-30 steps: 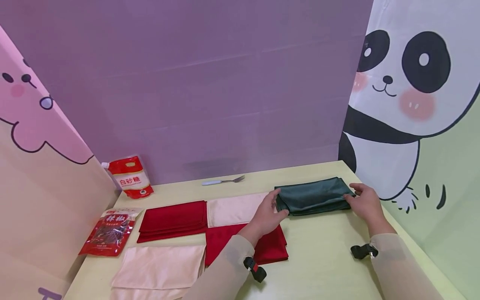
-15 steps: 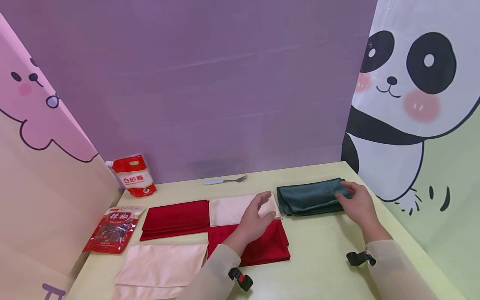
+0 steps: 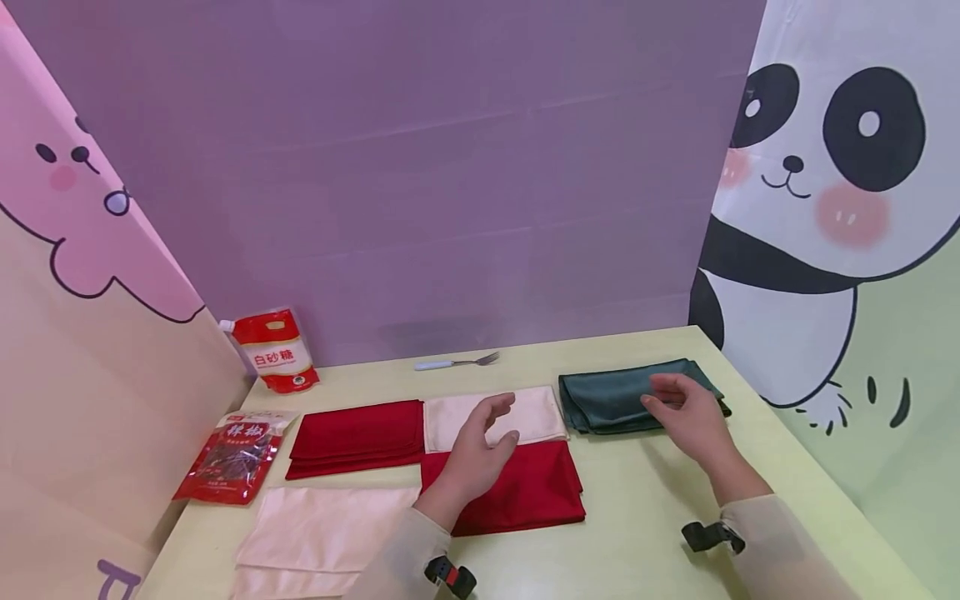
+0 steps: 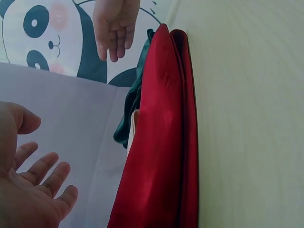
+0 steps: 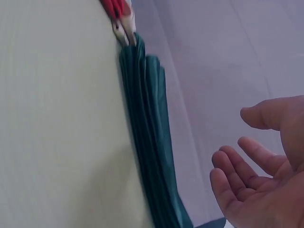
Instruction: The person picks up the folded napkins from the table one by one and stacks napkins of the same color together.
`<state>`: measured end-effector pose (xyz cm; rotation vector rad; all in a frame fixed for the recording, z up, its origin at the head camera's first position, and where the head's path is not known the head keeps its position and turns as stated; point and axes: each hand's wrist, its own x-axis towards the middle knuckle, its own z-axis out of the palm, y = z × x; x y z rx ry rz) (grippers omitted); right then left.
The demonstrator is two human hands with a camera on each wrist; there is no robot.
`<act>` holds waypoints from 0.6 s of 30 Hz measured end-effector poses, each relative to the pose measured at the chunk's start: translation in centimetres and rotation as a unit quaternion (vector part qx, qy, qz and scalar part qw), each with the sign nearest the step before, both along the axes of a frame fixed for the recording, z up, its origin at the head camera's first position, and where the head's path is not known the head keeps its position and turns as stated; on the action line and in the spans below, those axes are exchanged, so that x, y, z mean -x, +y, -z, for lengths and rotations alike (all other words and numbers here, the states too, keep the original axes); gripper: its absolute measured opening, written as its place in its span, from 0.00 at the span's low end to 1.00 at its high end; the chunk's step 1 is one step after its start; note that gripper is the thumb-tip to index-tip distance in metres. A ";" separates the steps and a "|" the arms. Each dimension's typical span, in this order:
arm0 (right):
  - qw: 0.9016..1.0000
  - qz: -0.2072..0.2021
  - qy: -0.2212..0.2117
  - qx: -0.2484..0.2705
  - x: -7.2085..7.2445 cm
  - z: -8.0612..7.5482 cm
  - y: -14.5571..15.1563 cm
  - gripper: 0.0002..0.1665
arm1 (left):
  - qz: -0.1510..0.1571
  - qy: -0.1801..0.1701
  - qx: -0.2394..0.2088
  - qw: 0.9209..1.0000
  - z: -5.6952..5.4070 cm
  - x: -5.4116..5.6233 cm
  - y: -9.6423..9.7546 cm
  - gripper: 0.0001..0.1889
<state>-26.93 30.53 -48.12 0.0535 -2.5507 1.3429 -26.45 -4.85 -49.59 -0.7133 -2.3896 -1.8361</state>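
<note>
In the head view a folded dark green cloth (image 3: 611, 404) lies at the back right of the table. My right hand (image 3: 692, 423) hovers just above its right part, fingers loosely bent and holding nothing. Over the red and cream cloths floats my left hand (image 3: 474, 454), also empty, thumb apart from the fingers. Beneath it are a folded red cloth (image 3: 536, 487) and a folded cream cloth (image 3: 534, 415). The right wrist view shows the green cloth's layered edge (image 5: 149, 137) apart from the right hand (image 5: 261, 175). In the left wrist view the left hand (image 4: 33, 180) touches no cloth.
Another folded red cloth (image 3: 356, 439) and a cream cloth (image 3: 322, 529) lie at left. A red-and-white sugar pouch (image 3: 276, 350) and a red packet of dried chillies (image 3: 236, 458) stand along the left wall. A fork (image 3: 457, 362) lies near the back wall.
Both hands have come off the green cloth. My left hand has moved left over the red and cream cloths; the right has lifted slightly and drawn inward.
</note>
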 end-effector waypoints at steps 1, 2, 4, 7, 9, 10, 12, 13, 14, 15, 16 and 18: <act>1.000 -0.003 0.002 0.000 -0.1 -0.1 -0.3 0.30 | -0.001 0.003 0.003 1.000 0.0 -0.1 -0.3 0.27; 1.000 -0.006 0.003 -0.002 -0.2 -0.2 -0.6 0.29 | -0.002 0.003 0.006 1.000 -0.1 -0.2 -0.6 0.27; 1.000 -0.015 0.002 -0.003 -0.4 -0.3 -1.3 0.28 | -0.006 0.009 0.011 1.000 0.0 -0.5 -1.2 0.27; 0.999 -0.030 -0.007 -0.007 -0.6 -0.3 -2.3 0.28 | -0.014 0.016 0.017 1.000 0.0 -0.9 -2.0 0.27; 0.999 -0.040 -0.012 -0.015 -0.6 -0.3 -2.9 0.28 | -0.019 0.019 0.017 1.000 0.0 -1.1 -2.5 0.27; 0.999 -0.042 -0.015 -0.019 -0.6 -0.3 -3.2 0.28 | -0.021 0.018 0.016 0.999 0.0 -1.2 -2.7 0.27; 0.998 -0.049 -0.017 -0.026 -0.7 -0.3 -3.6 0.28 | -0.024 0.016 0.011 1.000 0.1 -1.3 -3.1 0.27; 0.998 -0.053 -0.017 -0.027 -0.7 -0.2 -3.9 0.28 | -0.026 0.014 0.009 1.000 0.1 -1.3 -3.3 0.27; 0.998 -0.056 -0.016 -0.028 -0.7 -0.2 -4.1 0.27 | -0.028 0.013 0.006 0.999 0.1 -1.3 -3.5 0.27; 0.998 -0.059 -0.016 -0.029 -0.7 -0.1 -4.3 0.27 | -0.031 0.013 0.007 0.999 0.2 -1.3 -3.7 0.27; 0.997 -0.063 -0.017 -0.029 -0.7 -0.1 -4.5 0.27 | -0.034 0.012 0.009 0.999 0.3 -1.4 -3.9 0.27; 0.997 -0.071 -0.021 -0.029 -0.8 0.1 -4.9 0.27 | -0.041 0.013 0.014 0.999 0.4 -1.5 -4.4 0.27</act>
